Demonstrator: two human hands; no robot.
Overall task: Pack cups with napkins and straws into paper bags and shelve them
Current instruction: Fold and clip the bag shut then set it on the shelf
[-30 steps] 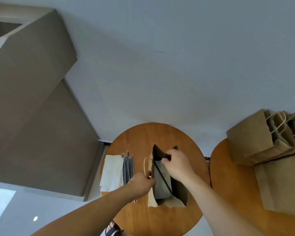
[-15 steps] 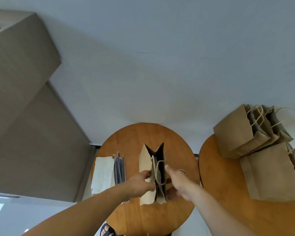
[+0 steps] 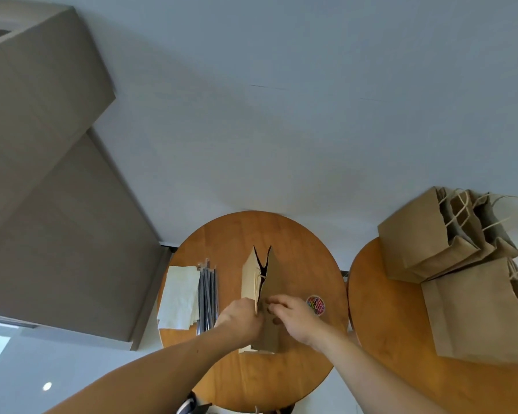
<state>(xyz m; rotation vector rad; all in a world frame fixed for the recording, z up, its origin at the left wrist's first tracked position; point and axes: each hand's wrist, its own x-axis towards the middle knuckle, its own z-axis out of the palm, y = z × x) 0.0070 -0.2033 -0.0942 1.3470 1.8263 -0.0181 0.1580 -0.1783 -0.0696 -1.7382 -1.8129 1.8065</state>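
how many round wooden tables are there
2. The centre table holds the paper bag, napkins and straws; the right table, partly cut off by the frame, carries spare paper bags.

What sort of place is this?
Probably a cafe or takeaway packing corner: spare paper bags piled on the right wooden table; napkins, straws and one paper bag on the middle table.

L hand & R hand both pinching near end of paper bag mouth, fingertips almost meeting. Bag standing on round table, slit gaping at end far from fingers. Straws & napkins lying just left of L fingers. Tub of coloured clips sitting just right of R fingers. Spare bags resting well right, on 2nd table.
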